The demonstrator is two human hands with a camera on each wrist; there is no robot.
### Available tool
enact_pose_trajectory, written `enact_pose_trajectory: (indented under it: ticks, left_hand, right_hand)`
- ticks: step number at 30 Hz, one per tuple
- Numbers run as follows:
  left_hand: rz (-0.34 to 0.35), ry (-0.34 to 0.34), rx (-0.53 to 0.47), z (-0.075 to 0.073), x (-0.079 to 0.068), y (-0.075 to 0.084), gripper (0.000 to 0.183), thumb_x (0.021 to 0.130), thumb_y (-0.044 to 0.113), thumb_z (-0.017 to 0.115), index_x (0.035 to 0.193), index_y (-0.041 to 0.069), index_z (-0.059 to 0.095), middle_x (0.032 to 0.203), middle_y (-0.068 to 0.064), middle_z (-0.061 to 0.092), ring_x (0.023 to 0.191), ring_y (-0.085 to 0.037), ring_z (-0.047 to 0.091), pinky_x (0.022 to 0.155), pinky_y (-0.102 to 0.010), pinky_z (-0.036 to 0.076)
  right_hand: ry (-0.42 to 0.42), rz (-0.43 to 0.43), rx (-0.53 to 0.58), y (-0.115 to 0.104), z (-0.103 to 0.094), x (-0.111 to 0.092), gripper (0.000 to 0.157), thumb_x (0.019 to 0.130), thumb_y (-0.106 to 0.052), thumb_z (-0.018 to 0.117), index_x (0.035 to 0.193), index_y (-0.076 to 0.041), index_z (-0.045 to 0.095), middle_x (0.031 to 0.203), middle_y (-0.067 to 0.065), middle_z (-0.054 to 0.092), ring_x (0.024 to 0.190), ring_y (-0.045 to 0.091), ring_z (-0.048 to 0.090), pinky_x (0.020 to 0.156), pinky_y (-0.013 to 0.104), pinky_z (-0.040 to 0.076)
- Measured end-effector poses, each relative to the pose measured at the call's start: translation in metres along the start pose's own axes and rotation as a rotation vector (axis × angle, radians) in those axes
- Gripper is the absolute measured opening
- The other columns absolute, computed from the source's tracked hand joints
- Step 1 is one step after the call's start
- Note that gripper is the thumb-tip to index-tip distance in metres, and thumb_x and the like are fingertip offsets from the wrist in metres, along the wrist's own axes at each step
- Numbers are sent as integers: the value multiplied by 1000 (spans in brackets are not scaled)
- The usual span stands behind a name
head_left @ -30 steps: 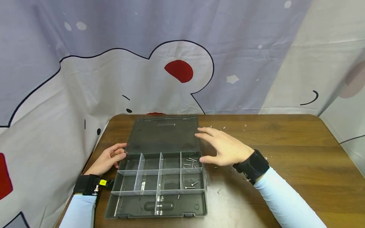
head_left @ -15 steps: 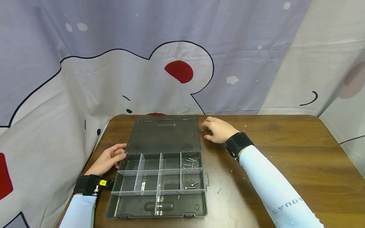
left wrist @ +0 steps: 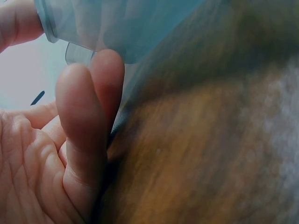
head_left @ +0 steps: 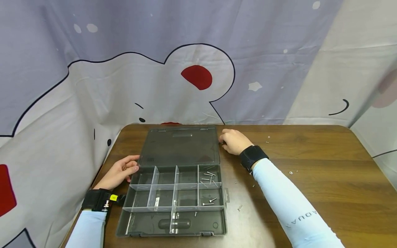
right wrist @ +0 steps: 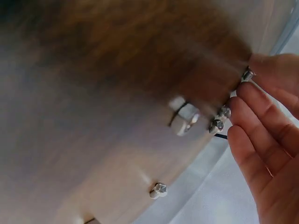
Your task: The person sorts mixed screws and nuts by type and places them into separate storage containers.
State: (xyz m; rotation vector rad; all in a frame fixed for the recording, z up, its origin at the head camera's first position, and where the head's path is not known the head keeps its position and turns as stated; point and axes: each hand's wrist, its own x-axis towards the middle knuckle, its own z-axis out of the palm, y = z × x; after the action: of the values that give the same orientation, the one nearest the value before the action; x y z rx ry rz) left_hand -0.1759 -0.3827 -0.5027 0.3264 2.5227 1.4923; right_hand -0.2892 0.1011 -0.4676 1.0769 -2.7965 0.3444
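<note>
A grey plastic compartment box (head_left: 167, 224) lies with its lid (head_left: 183, 146) laid back flat on the table. My left hand (head_left: 116, 174) rests at the box's left side near the hinge, fingers relaxed against the edge, as the left wrist view (left wrist: 79, 126) also shows. Off the lid's right edge is my right hand (head_left: 234, 142), low over the table. In the right wrist view, thumb and index finger pinch a small screw (right wrist: 248, 74). Two more screws (right wrist: 217, 126) lie right at the other fingertips, and a hex nut (right wrist: 186, 116) sits nearby.
Several screws (head_left: 210, 174) lie in the right-hand compartments. Loose screws (head_left: 240, 208) and a small nut (head_left: 290, 173) are scattered over the wooden table (head_left: 325, 165) right of the box. A patterned cloth (head_left: 266, 62) hangs behind the table.
My right hand has gone from above the box's right edge to the far table beside the lid, and its fingers have closed on a screw. The left hand stays at the box.
</note>
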Motion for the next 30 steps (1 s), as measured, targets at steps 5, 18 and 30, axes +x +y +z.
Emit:
enact_pose_trajectory:
  ticks: [5,18,30]
  left_hand:
    - [-5,2,-5,1,0,-1,55,106,18,61,152,-5,42,103,-4,67,69,-12,61,60,-29,57]
    - [-9,2,-13,2,1,0,56,105,18,62,152,-5,42,102,-2,67,69,-12,61,59,-29,58]
    - [-13,13,6,1,-1,2,55,106,18,61,152,-4,43,104,-1,65,69,-12,61,60,-28,57]
  right_hand:
    - [27,2,-18,-1,-2,-3,12,80,1,76,77,-10,72,82,5,65,78,24,64,73,41,56]
    - [115,5,28,-12,-17,-30,18,71,-2,73,73,-16,61,79,0,56,67,16,54,63,33,49]
    - [231,-168,174,-69,-41,-81,22,71,-3,75,76,-20,62,79,-4,57,65,2,45,58,19,43]
